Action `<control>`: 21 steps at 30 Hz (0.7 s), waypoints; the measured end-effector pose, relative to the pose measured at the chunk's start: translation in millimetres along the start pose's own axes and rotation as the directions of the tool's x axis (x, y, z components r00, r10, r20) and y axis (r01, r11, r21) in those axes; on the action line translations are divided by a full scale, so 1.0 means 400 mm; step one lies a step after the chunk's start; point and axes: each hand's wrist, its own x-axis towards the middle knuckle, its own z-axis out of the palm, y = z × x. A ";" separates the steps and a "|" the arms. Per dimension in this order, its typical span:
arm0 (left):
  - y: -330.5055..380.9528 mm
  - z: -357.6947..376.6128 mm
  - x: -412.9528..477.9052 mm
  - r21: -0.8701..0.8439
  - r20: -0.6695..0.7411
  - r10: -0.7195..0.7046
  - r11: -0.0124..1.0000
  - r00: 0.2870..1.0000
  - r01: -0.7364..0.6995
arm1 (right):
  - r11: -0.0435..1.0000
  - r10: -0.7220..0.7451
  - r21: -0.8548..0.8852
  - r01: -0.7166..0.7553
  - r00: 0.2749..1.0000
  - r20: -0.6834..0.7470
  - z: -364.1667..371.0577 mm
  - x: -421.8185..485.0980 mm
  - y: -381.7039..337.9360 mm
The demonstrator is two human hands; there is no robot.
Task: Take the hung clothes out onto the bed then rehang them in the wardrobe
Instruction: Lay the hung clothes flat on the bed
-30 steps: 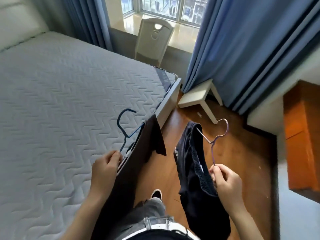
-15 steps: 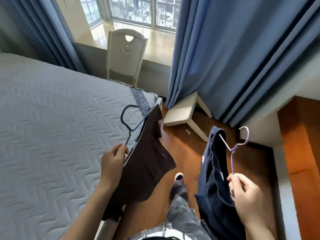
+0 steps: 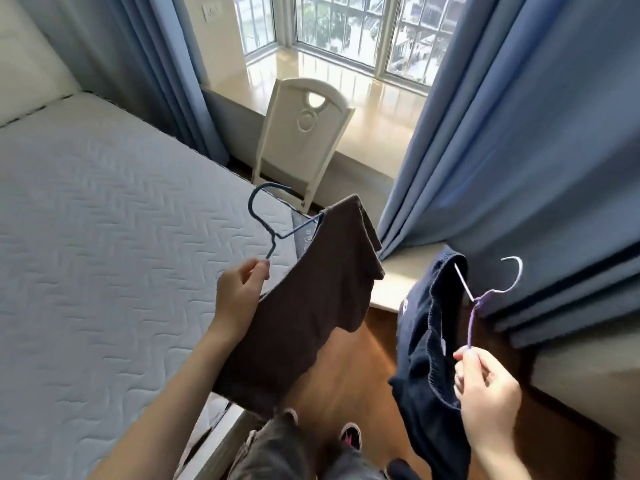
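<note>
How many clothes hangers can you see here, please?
2. The blue hanger, carrying a brown garment, is pinched by the left hand near the bed; the purple hanger, carrying a navy garment, is pinched by the right hand near the curtain. No others show.

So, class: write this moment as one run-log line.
left hand: pinches blue hanger with brown garment | right hand: pinches purple hanger with navy garment | stage: neither garment laid on bed yet
</note>
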 end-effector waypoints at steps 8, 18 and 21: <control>-0.122 -0.101 0.455 -0.088 -0.074 -0.103 0.991 0.992 0.097 | 0.995 0.049 0.089 -0.047 0.999 -0.021 0.283 0.186 -0.111; -0.462 -0.281 0.989 0.010 -0.139 -0.263 0.964 0.955 0.267 | 0.962 0.149 0.219 -0.161 0.986 0.071 0.918 0.323 -0.284; -0.593 -0.333 1.132 0.039 -0.181 -0.324 0.941 0.928 0.336 | 0.967 0.140 0.202 -0.157 0.986 0.095 1.139 0.349 -0.291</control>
